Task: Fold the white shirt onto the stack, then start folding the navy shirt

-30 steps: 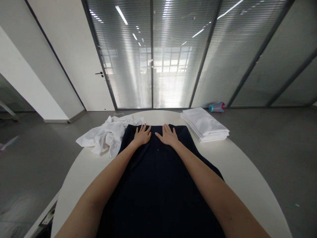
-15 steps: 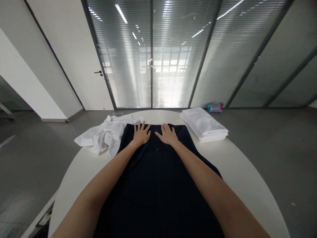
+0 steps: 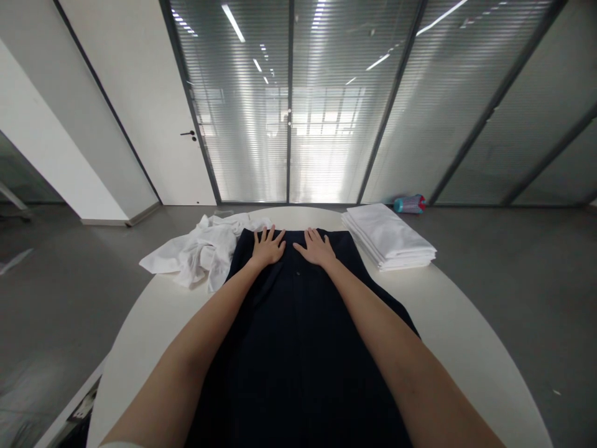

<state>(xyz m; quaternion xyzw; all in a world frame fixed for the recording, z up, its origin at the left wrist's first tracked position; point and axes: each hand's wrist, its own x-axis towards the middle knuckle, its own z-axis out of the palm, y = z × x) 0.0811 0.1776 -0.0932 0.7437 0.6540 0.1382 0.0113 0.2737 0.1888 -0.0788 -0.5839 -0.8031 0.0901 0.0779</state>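
A dark navy garment (image 3: 298,348) with a small button near its far end lies spread on the white table (image 3: 466,348). My left hand (image 3: 269,247) rests flat on the left of its far edge, fingers spread. On the right of that same edge my right hand (image 3: 317,249) presses down, its palm flat and thumb pointing inward. Neither hand grips anything. The garment's near end runs out of view between my forearms.
A crumpled white cloth (image 3: 205,249) lies left of the garment, partly over the table's edge. To the right sits a folded stack of white cloth (image 3: 389,236). A blue and red patterned object (image 3: 409,204) is on the floor by the glass wall (image 3: 326,124).
The view has shifted slightly. Both hands stay flat at the garment's far edge, and that edge looks a little straighter on the right.
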